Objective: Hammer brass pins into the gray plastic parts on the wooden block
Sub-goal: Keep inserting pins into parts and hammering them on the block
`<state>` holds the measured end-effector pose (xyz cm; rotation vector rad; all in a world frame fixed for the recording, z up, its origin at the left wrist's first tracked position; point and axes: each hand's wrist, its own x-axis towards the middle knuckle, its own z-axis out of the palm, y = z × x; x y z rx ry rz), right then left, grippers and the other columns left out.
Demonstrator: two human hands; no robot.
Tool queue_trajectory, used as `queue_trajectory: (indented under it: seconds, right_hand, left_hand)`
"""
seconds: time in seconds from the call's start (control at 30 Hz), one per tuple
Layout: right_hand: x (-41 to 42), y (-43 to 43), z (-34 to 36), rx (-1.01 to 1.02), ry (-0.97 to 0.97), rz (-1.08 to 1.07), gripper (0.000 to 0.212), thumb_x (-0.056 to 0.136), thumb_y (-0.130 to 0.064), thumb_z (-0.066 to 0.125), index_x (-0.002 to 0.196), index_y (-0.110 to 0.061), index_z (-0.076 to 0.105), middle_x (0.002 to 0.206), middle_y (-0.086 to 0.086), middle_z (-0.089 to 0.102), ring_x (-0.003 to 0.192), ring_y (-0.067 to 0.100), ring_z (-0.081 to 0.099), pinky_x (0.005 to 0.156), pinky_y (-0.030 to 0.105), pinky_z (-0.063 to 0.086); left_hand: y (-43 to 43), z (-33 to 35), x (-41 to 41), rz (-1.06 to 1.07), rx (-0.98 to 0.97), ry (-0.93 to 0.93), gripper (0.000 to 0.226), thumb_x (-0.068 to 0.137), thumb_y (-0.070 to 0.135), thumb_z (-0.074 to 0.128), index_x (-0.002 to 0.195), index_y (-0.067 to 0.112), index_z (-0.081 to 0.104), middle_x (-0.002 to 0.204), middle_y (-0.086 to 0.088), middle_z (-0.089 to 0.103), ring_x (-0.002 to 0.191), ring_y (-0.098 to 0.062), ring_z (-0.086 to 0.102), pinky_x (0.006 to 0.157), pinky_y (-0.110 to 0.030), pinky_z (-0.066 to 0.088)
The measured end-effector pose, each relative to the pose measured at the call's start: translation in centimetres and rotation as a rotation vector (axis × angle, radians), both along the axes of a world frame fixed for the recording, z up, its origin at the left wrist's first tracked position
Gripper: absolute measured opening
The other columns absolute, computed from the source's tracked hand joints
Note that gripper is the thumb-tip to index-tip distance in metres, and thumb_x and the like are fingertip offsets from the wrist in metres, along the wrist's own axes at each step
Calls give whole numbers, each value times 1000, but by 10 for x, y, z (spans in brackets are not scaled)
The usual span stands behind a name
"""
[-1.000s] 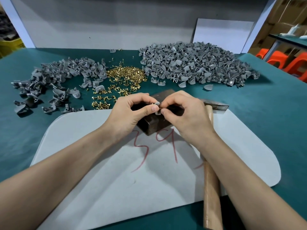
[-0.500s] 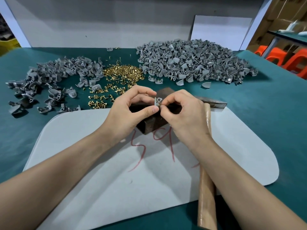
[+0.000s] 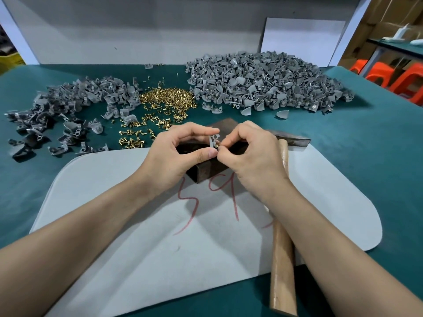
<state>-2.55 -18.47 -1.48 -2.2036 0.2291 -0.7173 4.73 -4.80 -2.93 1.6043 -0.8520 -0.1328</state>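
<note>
Left grip (image 3: 176,156) pinches one gray plastic part (image 3: 214,140) between thumb and fingers, upright over the wooden block (image 3: 206,172). Right grip (image 3: 254,154) pinches a brass pin (image 3: 217,146), barely visible, against the part's lower end. Head view only. My read: start the pin square in its hole, lay the part flat on the block, clear the fingertips, then take the hammer (image 3: 282,259) lying under the right forearm. A crooked pin will likely bend.

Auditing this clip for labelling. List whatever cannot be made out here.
Head view only.
1. The brass pin is tiny and nearly hidden by fingers of the right hand; whether it sits in the gray plastic part is unclear.
2. The wooden block has its top covered by the left hand and right hand.
3. The hammer has its handle end cut off by the bottom edge.
</note>
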Motion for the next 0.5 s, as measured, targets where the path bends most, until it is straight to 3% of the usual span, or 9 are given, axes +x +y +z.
queue_trajectory:
  seconds: [0.5]
  right_hand:
    - [-1, -3, 1, -54, 3, -14, 8, 74, -11, 74, 69, -13, 69, 71, -8, 56, 67, -10, 48, 63, -3, 28]
  left_hand:
    - [1, 1, 0, 3, 21, 33, 31, 69, 24, 73, 100, 26, 68, 96, 5, 71, 90, 1, 66, 83, -12, 47]
